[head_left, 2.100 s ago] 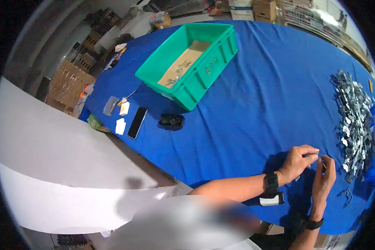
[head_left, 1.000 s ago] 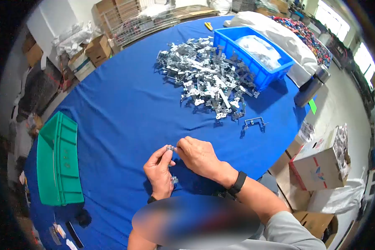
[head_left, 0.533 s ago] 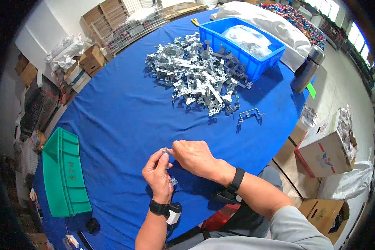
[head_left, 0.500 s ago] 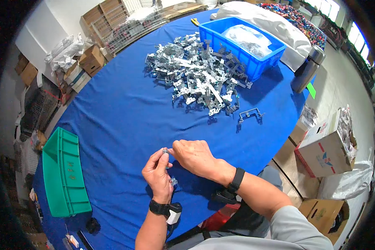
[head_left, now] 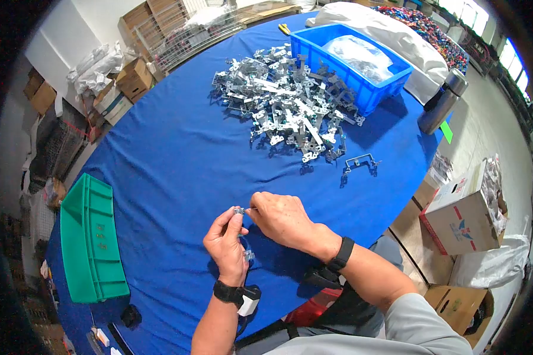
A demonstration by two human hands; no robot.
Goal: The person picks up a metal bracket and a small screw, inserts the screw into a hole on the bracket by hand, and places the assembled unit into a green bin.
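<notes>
My left hand (head_left: 226,244) is closed around a small metal bracket (head_left: 249,255); its upper end pokes out by the thumb and index fingertip, its lower end below the palm. Most of its length is hidden by the fingers. Close beside that upper end, my right hand (head_left: 281,218) is closed in a pinch, knuckles up. What its fingertips grip is too small to make out. Farther up the blue cloth lies a big heap of similar metal brackets (head_left: 296,106). One single bracket (head_left: 361,161) lies apart, to the right below the heap.
A blue bin (head_left: 364,94) with a clear plastic bag stands behind the heap. On the left sits a green tray (head_left: 77,236). A steel flask (head_left: 443,103) stands near the right table edge, above an open carton (head_left: 456,219) beside the table.
Both hands stay together at the bracket, the right hand's fingertips slightly farther from the left hand's. The whole view has shifted a little.
</notes>
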